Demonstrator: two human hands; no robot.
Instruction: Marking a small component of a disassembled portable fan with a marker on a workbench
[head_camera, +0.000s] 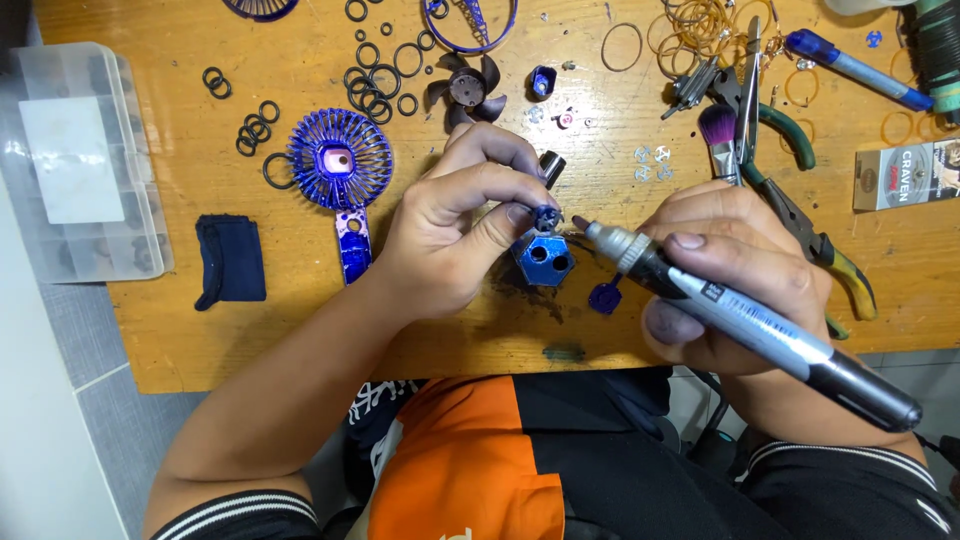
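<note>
My left hand (455, 225) pinches a small blue part (546, 216) between thumb and fingers, just above a blue hexagonal piece (543, 260) with two holes that lies on the wooden table (300, 320). My right hand (735, 280) grips a thick marker (745, 320) with a silver and black barrel. Its dark tip points left and almost touches the small blue part. A small black cylinder (552, 165) stands just behind my left fingers.
A blue fan grille with handle (340, 165), a dark fan blade (466, 90), several black rubber rings (375, 80), a dark cloth (230, 260) and a clear compartment box (75, 160) lie left. Pliers (800, 215), a brush (718, 135), rubber bands (700, 25) and a blue pen (860, 70) lie right.
</note>
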